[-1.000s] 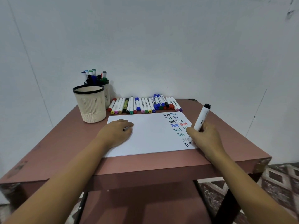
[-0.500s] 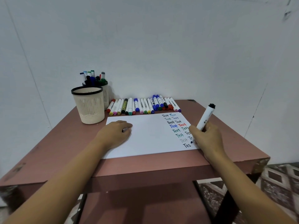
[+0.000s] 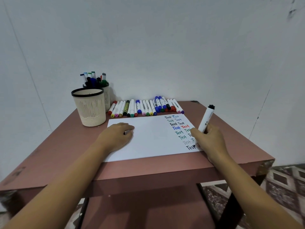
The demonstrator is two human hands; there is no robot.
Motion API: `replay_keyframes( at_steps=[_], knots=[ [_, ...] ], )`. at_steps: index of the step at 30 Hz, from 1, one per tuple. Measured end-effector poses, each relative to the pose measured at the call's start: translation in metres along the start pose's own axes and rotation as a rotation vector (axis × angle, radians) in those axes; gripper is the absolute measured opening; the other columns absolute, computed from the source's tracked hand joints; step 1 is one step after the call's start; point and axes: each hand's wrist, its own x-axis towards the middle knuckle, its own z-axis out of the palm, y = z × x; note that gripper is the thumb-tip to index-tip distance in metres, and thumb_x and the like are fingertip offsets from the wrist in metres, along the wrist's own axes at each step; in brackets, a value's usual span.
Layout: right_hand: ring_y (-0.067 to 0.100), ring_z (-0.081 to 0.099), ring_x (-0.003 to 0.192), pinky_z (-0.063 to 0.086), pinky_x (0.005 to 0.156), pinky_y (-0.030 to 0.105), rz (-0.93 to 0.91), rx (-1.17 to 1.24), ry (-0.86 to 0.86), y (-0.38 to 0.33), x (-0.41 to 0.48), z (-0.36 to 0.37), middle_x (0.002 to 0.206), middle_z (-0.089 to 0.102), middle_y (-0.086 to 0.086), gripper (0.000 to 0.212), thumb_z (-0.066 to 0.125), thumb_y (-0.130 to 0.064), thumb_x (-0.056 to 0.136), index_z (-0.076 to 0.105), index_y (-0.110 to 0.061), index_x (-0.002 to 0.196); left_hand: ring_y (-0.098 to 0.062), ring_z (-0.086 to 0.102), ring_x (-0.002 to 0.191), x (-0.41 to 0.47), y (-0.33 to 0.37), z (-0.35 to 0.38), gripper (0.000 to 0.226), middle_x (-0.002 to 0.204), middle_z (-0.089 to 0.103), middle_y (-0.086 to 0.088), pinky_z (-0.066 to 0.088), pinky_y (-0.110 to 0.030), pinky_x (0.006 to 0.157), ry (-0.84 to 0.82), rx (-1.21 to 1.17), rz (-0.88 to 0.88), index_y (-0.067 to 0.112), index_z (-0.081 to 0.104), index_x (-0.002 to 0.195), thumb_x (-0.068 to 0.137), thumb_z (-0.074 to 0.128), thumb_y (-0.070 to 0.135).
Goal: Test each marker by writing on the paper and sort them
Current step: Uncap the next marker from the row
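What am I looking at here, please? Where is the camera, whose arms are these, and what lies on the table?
There is no machine: these are a person's bare arms, filmed by one wide camera worn on the head, looking down. On the reddish-brown table lies a white sheet of paper with "Test" written in several colours. The right hand holds a white marker with a black end, its tip on the paper. The left hand rests on the paper, fingers curled round a small dark object, perhaps the cap. Behind lie a row of markers, a beige mesh cup and a second cup holding markers.
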Motion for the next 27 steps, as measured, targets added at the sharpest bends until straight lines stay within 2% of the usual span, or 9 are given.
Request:
replay_keyframes(
  at_steps=[5, 8, 12, 15, 17, 21, 23, 25, 27],
  knots=[
    [0.032, 0.069, 0.075, 0.047, 0.058, 0.035, -0.018, -0.044, 0.009, 0.001, 0.0, 0.002, 0.076, 0.068, 0.014, 0.024, 0.063, -0.016, 0.083, 0.049, -0.014, 0.064, -0.016, 0.041, 0.13, -0.002, 0.002, -0.002, 0.043, 0.146, 0.042, 0.004, 0.032, -0.031, 0.107, -0.024, -0.007, -0.029, 0.028, 0.041, 0.14, 0.098, 0.038, 0.035],
    [0.03, 0.068, 0.07, 0.047, 0.058, 0.035, -0.007, -0.011, 0.023, 0.001, 0.0, 0.0, 0.074, 0.066, 0.014, 0.025, 0.063, -0.016, 0.084, 0.047, -0.014, 0.064, -0.02, 0.051, 0.117, -0.002, 0.003, -0.002, 0.047, 0.137, 0.05, -0.002, 0.04, -0.031, 0.094, -0.03, -0.026, -0.081, 0.021, 0.035, 0.14, 0.096, 0.04, 0.038],
    [0.004, 0.053, 0.041, 0.04, 0.043, 0.023, 0.049, 0.086, 0.024, -0.002, 0.0, -0.001, 0.06, 0.056, 0.004, 0.021, 0.059, -0.01, 0.086, 0.047, -0.008, 0.069, -0.018, 0.053, 0.089, -0.002, 0.004, -0.002, 0.029, 0.105, 0.056, -0.004, 0.04, -0.03, 0.075, -0.002, -0.116, -0.136, 0.012, 0.041, 0.119, 0.095, 0.044, 0.029],
    [0.01, 0.047, 0.04, 0.035, 0.036, 0.019, 0.124, 0.135, -0.013, -0.004, 0.006, -0.002, 0.056, 0.05, 0.005, 0.016, 0.057, -0.009, 0.085, 0.049, -0.007, 0.072, -0.018, 0.049, 0.08, -0.002, 0.004, -0.003, 0.01, 0.089, 0.052, 0.0, 0.037, -0.029, 0.067, 0.027, -0.115, -0.155, 0.013, 0.043, 0.096, 0.094, 0.043, 0.023],
    [0.014, 0.044, 0.043, 0.035, 0.038, 0.02, 0.188, 0.131, -0.06, -0.007, 0.011, -0.003, 0.055, 0.049, 0.007, 0.014, 0.056, -0.009, 0.085, 0.05, -0.008, 0.073, -0.018, 0.046, 0.078, -0.001, 0.004, -0.003, 0.012, 0.084, 0.049, 0.0, 0.034, -0.029, 0.064, 0.029, -0.125, -0.172, 0.012, 0.044, 0.087, 0.095, 0.041, 0.021],
    [0.013, 0.042, 0.043, 0.036, 0.041, 0.022, 0.301, 0.14, -0.193, -0.017, 0.019, -0.004, 0.056, 0.048, 0.007, 0.016, 0.053, -0.007, 0.089, 0.05, -0.008, 0.073, -0.018, 0.047, 0.081, 0.001, 0.002, -0.006, 0.024, 0.09, 0.053, -0.005, 0.035, -0.029, 0.069, 0.022, -0.178, -0.183, 0.008, 0.048, 0.091, 0.1, 0.033, 0.024],
    [0.012, 0.039, 0.04, 0.034, 0.04, 0.021, 0.341, 0.131, -0.238, -0.019, 0.024, -0.004, 0.055, 0.048, 0.008, 0.016, 0.052, -0.006, 0.089, 0.049, -0.007, 0.074, -0.012, 0.044, 0.075, 0.001, 0.003, -0.01, 0.028, 0.085, 0.051, -0.002, 0.035, -0.029, 0.071, -0.003, -0.197, -0.188, 0.009, 0.046, 0.089, 0.102, 0.028, 0.027],
    [0.012, 0.036, 0.041, 0.032, 0.038, 0.02, 0.359, 0.116, -0.244, -0.021, 0.029, -0.004, 0.055, 0.047, 0.008, 0.016, 0.053, -0.007, 0.089, 0.048, -0.007, 0.074, -0.008, 0.04, 0.071, 0.002, 0.004, -0.015, 0.029, 0.079, 0.046, 0.001, 0.033, -0.034, 0.088, -0.021, -0.153, -0.182, 0.015, 0.039, 0.081, 0.103, 0.025, 0.027],
    [0.013, 0.034, 0.044, 0.03, 0.042, 0.021, 0.341, 0.114, -0.226, -0.025, 0.035, -0.002, 0.054, 0.046, 0.005, 0.017, 0.054, -0.007, 0.089, 0.047, -0.008, 0.073, -0.014, 0.043, 0.076, 0.004, 0.003, -0.018, 0.03, 0.077, 0.045, 0.001, 0.021, -0.039, 0.105, -0.005, -0.087, -0.161, 0.017, 0.036, 0.078, 0.103, 0.022, 0.027]
  ],
)
